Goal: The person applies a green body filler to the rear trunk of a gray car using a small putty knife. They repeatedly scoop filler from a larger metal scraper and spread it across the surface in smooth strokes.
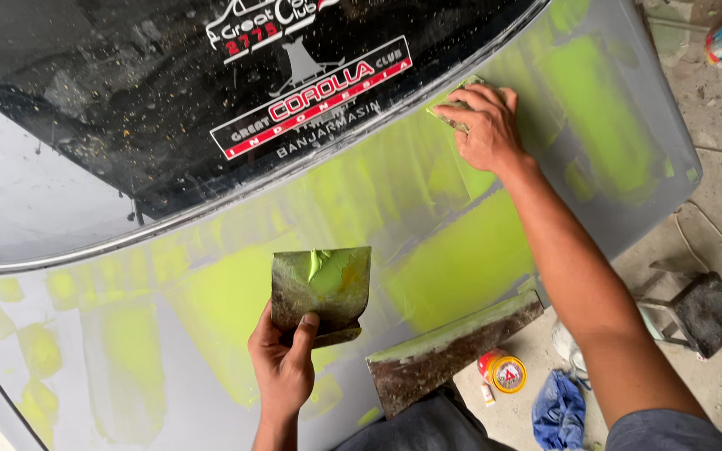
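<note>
1. Green putty (461, 259) lies in smooth, matte patches across the grey car body panel (628, 192), below the dark rear window (127, 108).
2. The right hand (485, 125) presses a small flat spreader (453, 107) against the panel, fingers closed over it.
3. The left hand (282, 367) pinches a crusted, squarish metal plate (321, 292) carrying a putty dab.
4. A long, rusty-looking scraper board (453, 351) rests nearby.

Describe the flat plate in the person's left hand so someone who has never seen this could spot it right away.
Start at the grey car body panel smeared with yellow-green filler, below the dark rear window. Near the picture's bottom centre, the left hand pinches a grimy, squarish metal plate by its lower edge. Unlike the longer crusted board lying beside it, this plate carries a wet blob of yellow-green filler near its top.
</note>
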